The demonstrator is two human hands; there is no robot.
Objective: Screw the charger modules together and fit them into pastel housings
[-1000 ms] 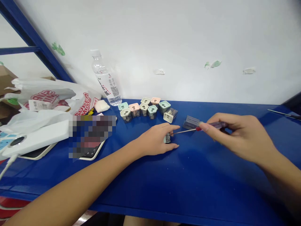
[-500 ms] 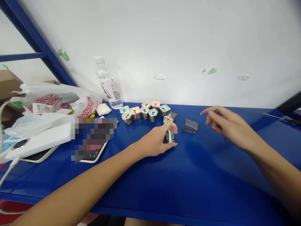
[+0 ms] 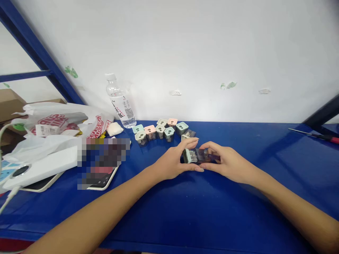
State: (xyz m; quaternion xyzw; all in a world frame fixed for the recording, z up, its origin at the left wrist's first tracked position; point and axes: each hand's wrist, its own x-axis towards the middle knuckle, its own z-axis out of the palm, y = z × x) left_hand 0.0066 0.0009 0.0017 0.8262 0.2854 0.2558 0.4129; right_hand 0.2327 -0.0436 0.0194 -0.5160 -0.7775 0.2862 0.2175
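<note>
Over the middle of the blue table, my left hand [image 3: 172,162] is closed around the pale green sharpener head [image 3: 188,156], its metal blades facing right. My right hand [image 3: 227,160] grips a dark see-through sharpener container [image 3: 202,155] from the right side. The container's left end meets the blade side of the head; whether they are locked together I cannot tell. Just behind my left fingers lies another sharpener [image 3: 188,135] on its side, partly hidden. A group of two-hole pencil sharpeners [image 3: 160,129] with pastel tops and dark bodies stands upright farther back.
A water bottle [image 3: 120,102] stands by the wall. To the left are a plastic bag [image 3: 66,120], a white power bank [image 3: 45,165] and a phone [image 3: 103,180], partly blurred out. A screwdriver [image 3: 312,134] lies at the far right beside a dark frame post [image 3: 324,114].
My right hand has moved left, picked up the dark container from the table and brought it against the sharpener head in my left hand. The view has tilted slightly.
</note>
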